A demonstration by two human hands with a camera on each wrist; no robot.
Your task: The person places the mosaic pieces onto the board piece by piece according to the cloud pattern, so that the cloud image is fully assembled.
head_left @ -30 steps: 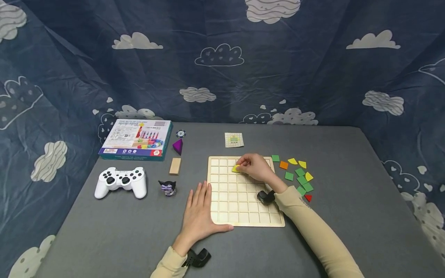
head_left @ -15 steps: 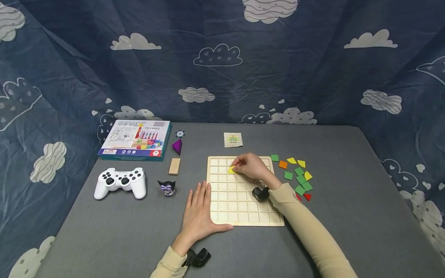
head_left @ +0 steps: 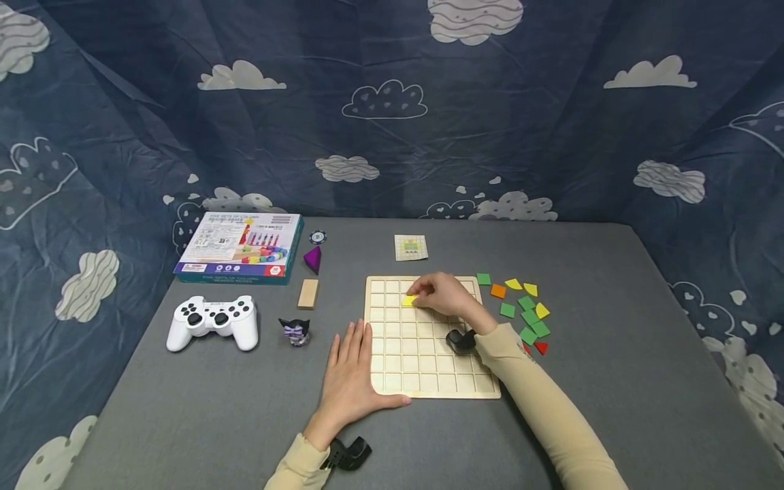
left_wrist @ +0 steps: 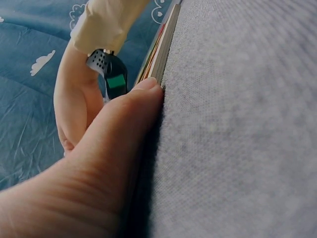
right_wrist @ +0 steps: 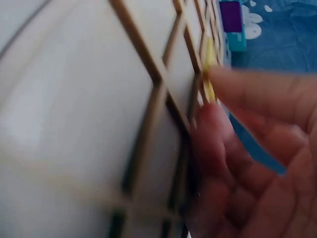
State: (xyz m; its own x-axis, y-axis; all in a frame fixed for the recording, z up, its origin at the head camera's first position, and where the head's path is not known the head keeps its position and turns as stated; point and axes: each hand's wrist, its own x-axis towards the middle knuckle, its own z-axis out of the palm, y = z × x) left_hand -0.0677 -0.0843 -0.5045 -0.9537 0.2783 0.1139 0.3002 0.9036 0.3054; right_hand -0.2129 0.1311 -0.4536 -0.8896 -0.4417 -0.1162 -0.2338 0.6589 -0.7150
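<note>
A pale wooden grid board [head_left: 410,364] lies on the grey table. My left hand [head_left: 350,388] rests along its lower left corner, fingers straight by the left edge and thumb at the front edge. In the left wrist view the thumb [left_wrist: 116,124] touches the board's side. Over the board's upper rows, my right hand [head_left: 446,296] pinches a small yellow tile [head_left: 408,301] between thumb and fingertips. The right wrist view shows the yellow tile [right_wrist: 210,52] right at the raised grid lines, partly covered by the fingers.
Loose green tiles [head_left: 507,310], yellow tiles [head_left: 530,290], an orange tile [head_left: 498,291] and red triangles [head_left: 541,348] lie right of the board. A pattern card [head_left: 411,248] sits behind it. Leftward are a game controller [head_left: 212,322], box [head_left: 239,246], figurine [head_left: 296,332] and wooden block [head_left: 308,294].
My right hand has shifted slightly left over the board with the yellow tile, which now lines up more squarely with a grid cell. The left hand has stayed in place.
</note>
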